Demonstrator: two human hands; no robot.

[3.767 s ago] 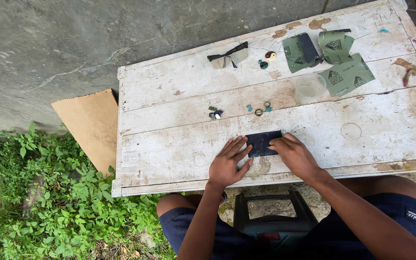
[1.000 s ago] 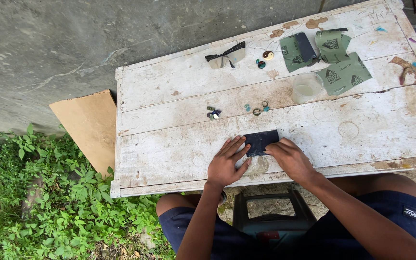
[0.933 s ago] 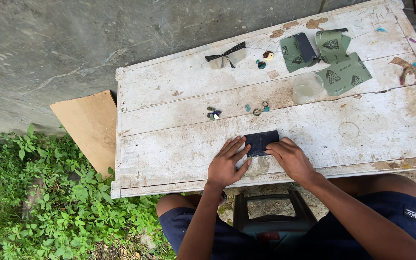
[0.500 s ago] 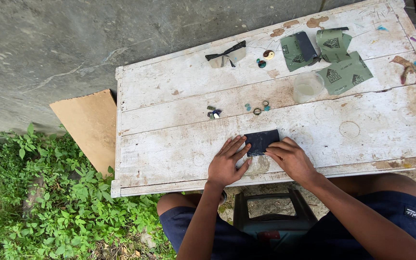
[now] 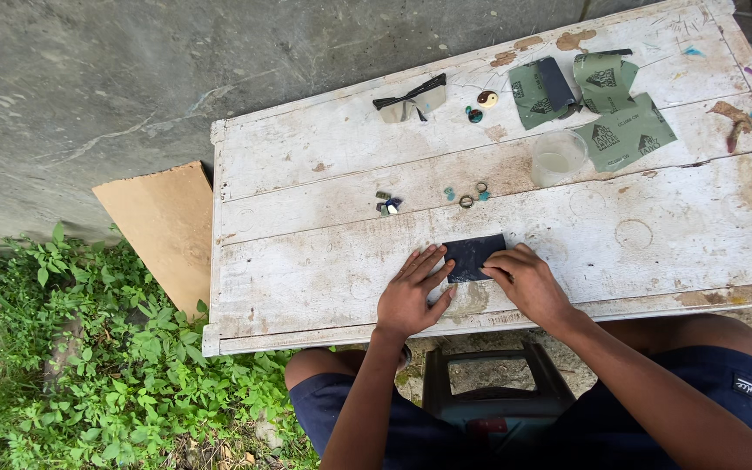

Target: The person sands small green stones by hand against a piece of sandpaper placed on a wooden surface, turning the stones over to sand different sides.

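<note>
Sandpaper sheet, dark, is lying flat on the worktop; left hand is pressing its 9 o'clock edge with spread fingers, right hand is pinching its 3 o'clock edge.

Dark blue-black sheet; white worn table w/ brown stains; green sheets.

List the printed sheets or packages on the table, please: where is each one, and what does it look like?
Printed green sheet: far right of the table, near a clear cup; flat, roughly square, dark print.
Second green sheet: beyond the first; curled, same print.
Third green sheet: left of those; a dark strip lies on it.
Dark sheet: near edge, between left hand and right hand; no print visible.
</note>
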